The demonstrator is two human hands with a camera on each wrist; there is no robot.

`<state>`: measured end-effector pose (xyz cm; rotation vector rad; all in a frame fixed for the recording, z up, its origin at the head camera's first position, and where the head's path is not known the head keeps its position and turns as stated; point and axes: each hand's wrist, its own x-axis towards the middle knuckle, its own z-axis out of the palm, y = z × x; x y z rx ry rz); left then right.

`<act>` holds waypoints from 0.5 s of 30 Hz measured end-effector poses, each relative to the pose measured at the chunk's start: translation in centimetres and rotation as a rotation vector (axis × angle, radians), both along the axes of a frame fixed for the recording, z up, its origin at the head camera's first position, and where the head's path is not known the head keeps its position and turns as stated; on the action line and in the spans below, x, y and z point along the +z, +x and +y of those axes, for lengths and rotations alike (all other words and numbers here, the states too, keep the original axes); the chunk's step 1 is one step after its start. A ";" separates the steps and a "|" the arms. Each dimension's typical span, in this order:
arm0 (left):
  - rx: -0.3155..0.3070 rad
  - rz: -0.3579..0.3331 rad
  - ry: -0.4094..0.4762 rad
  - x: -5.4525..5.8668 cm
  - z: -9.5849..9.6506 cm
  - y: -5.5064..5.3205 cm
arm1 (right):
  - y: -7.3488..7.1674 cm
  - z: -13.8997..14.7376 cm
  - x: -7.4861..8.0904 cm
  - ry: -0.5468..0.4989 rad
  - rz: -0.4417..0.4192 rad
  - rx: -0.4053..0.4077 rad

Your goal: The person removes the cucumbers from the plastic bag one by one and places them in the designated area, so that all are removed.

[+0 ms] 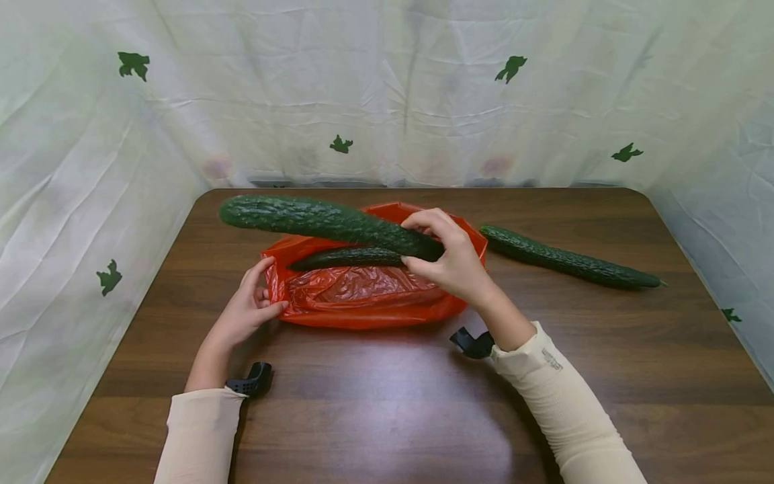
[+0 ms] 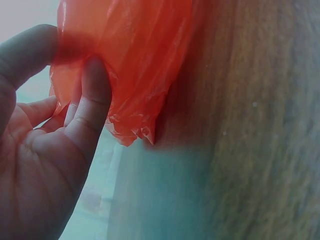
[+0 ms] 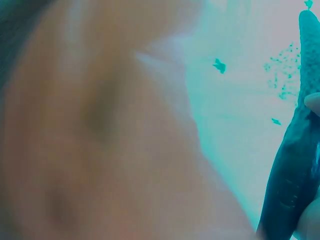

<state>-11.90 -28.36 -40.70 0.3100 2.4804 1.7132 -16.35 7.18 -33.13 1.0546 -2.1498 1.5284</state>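
My right hand (image 1: pixel 450 255) grips a long dark green cucumber (image 1: pixel 314 218) near its right end and holds it slanting over a red plastic bag (image 1: pixel 375 316). The bag's mouth faces up, and a second cucumber (image 1: pixel 345 257) lies inside it. At the bag's left end my left hand (image 1: pixel 244 306) pinches the rim between thumb and fingers. The left wrist view shows the thumb and fingertips on the thin red plastic (image 2: pixel 135 60). In the right wrist view the held cucumber (image 3: pixel 295 160) stands at the right edge, with fingertips on it.
Another cucumber (image 1: pixel 571 259) lies on the brown wooden table (image 1: pixel 375 417) to the right of the bag. White curtains (image 1: pixel 411 87) with green bird shapes hang behind the table and at both sides. A black wrist device (image 1: pixel 250 380) sits at each sleeve.
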 end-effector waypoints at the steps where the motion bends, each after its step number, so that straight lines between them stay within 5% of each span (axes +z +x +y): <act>1: -0.001 0.001 0.007 0.0 0.0 0.0 | 0.1 0.1 0.2 -0.021 0.013 -0.003; 8: 0.007 -0.019 0.005 -0.1 0.0 -0.1 | 0.5 1.3 1.6 -0.130 0.080 -0.015; 15: 0.013 -0.023 -0.016 0.0 0.0 0.0 | 1.7 3.6 3.2 -0.130 0.084 -0.074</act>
